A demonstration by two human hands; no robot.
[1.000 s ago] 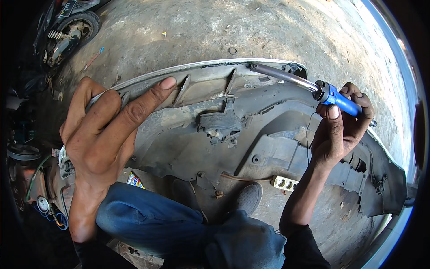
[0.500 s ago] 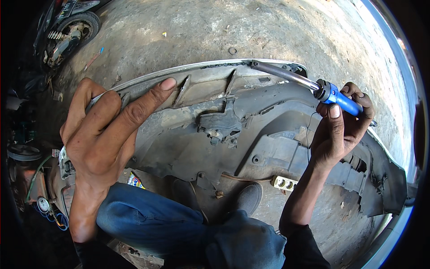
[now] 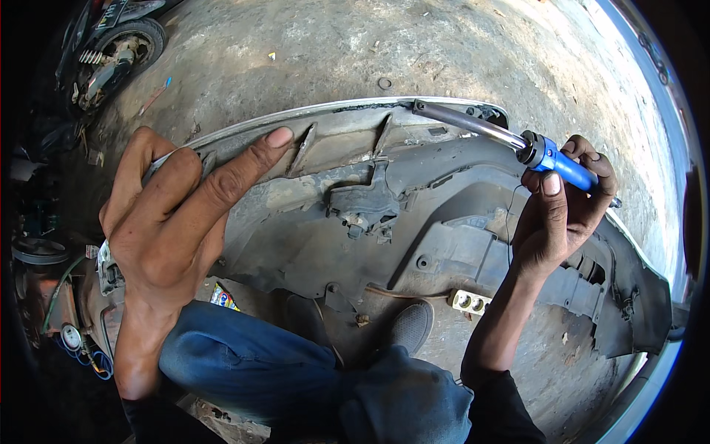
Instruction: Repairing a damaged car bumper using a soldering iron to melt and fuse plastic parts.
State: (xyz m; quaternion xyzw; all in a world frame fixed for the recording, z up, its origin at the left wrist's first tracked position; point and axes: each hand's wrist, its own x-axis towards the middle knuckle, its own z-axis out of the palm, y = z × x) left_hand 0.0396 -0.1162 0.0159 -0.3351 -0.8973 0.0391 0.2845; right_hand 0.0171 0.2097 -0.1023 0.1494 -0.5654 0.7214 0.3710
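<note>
A large car bumper (image 3: pixel 303 248) lies across in front of me with its grey, dirty inner side up. My left hand (image 3: pixel 166 229) grips its far left edge, the index finger stretched out along the inner ribs and the other fingers bent over the rim. In my right hand (image 3: pixel 558 214) is a soldering iron with a blue handle (image 3: pixel 573 175), held between thumb and fingers. Its metal shaft slants left, and the dark tip meets the bumper's far rim, beside a strip of blackened, rough plastic (image 3: pixel 362 108). A thin wire hangs by my right hand.
A white socket strip (image 3: pixel 467 302) lies on the floor near my shoes (image 3: pixel 413 325). At the far left stands a motorcycle (image 3: pixel 122 59). Nearer on the left are a pressure gauge (image 3: pixel 71 338) and hoses. A small colourful packet (image 3: pixel 223 297) lies beside my knee.
</note>
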